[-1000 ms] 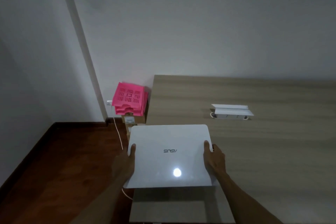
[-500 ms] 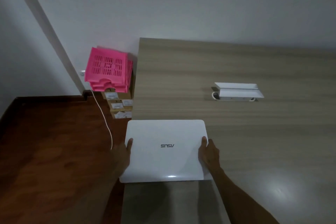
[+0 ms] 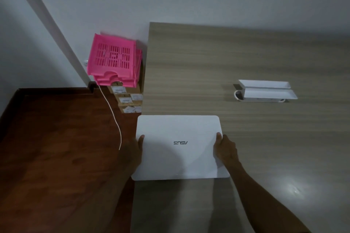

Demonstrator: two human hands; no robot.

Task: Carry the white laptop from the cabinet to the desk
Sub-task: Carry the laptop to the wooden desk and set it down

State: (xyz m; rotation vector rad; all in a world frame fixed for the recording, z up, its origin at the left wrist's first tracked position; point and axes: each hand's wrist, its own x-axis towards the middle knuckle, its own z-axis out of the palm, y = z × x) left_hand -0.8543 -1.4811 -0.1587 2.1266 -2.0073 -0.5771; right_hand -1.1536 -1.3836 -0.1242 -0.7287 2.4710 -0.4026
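Note:
The closed white laptop point(image 3: 180, 147), logo facing away from me, hangs low over the near left corner of the wooden desk point(image 3: 236, 58). Its left edge sticks out slightly past the desk's left side. My left hand point(image 3: 132, 152) grips the laptop's left edge, thumb on the lid. My right hand point(image 3: 225, 150) grips the right edge, thumb on top as well. Whether the laptop touches the desk surface I cannot tell.
A white tray-like power strip box point(image 3: 265, 91) lies on the desk at the right. Left of the desk, pink stacked trays point(image 3: 113, 60) sit on cardboard boxes point(image 3: 128, 100) against the wall. A white cable point(image 3: 113, 115) runs down over the dark wooden floor point(image 3: 56, 157).
The view has tilted down and moved closer to the desk. The laptop, held in both hands, has come lower over the desk's near left corner.

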